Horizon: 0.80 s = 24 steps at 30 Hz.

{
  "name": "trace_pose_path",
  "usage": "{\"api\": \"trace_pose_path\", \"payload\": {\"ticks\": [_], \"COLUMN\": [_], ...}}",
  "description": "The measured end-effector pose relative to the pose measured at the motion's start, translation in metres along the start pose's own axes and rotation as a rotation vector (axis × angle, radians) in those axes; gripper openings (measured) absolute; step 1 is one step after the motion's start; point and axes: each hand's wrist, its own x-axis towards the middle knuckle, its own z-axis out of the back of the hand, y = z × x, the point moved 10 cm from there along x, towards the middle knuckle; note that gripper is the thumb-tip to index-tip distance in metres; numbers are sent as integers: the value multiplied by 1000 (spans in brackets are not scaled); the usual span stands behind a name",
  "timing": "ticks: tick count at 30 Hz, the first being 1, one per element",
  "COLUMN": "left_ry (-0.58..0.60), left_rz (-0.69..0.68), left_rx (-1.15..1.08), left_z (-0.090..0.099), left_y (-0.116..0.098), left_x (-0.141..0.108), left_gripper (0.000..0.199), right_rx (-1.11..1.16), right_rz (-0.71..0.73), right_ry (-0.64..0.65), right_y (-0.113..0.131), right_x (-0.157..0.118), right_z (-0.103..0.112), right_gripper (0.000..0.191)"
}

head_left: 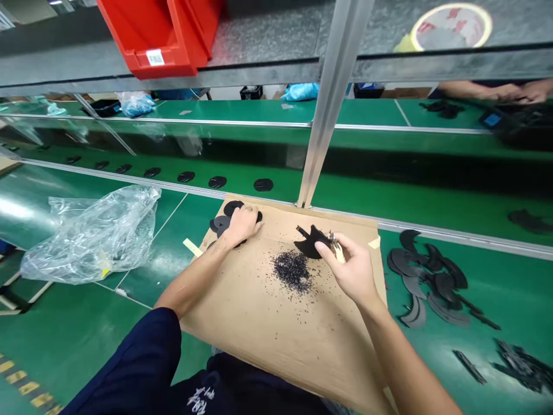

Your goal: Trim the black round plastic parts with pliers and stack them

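On the left of the cardboard sheet point(259, 300), my left hand point(244, 223) is bent over a loose pile of flat black discs point(233, 207). Its fingers are curled around a disc at the pile's right side, with the fingertips partly hidden. My right hand point(352, 265) is closed on a black crescent-shaped part point(311, 242) with a thin prong, and on a small tool with a cream handle point(339, 252) and metal end; the tool's kind is unclear. Below that part lies a heap of tiny black pieces point(292, 271), some scattered across the cardboard.
Curved black parts point(432, 276) and thin black strips point(522, 363) lie on the green table to the right. A clear plastic bag point(99, 236) is at left. Behind, black discs point(185, 177) line a green belt. A metal post point(328, 104) rises beyond the cardboard, and a red bin point(159, 40) sits above.
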Motion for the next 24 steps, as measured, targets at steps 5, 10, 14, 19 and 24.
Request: {"api": "trace_pose_path", "payload": {"ticks": [5, 10, 14, 19, 24], "left_ry": [-117, -582, -526, -391, -391], "left_rz": [-30, -243, -379, -464, -363], "left_rx": [-60, -690, -1216, -1416, -1267], "left_z": [25, 95, 98, 89, 81], "left_y": [-5, -7, -20, -44, -56], "left_x": [1, -25, -36, -41, -47], "left_gripper": [26, 22, 18, 25, 28], "right_rx": [100, 374, 512, 464, 474], "right_rz": [-39, -181, -299, -305, -262], "right_ry": [-82, -110, -46, -22, 54], "right_y": [8, -24, -46, -49, -38], "right_x": [29, 38, 37, 33, 31], "right_z": [-2, -8, -16, -17, -26], "right_gripper": [32, 28, 31, 36, 33]}}
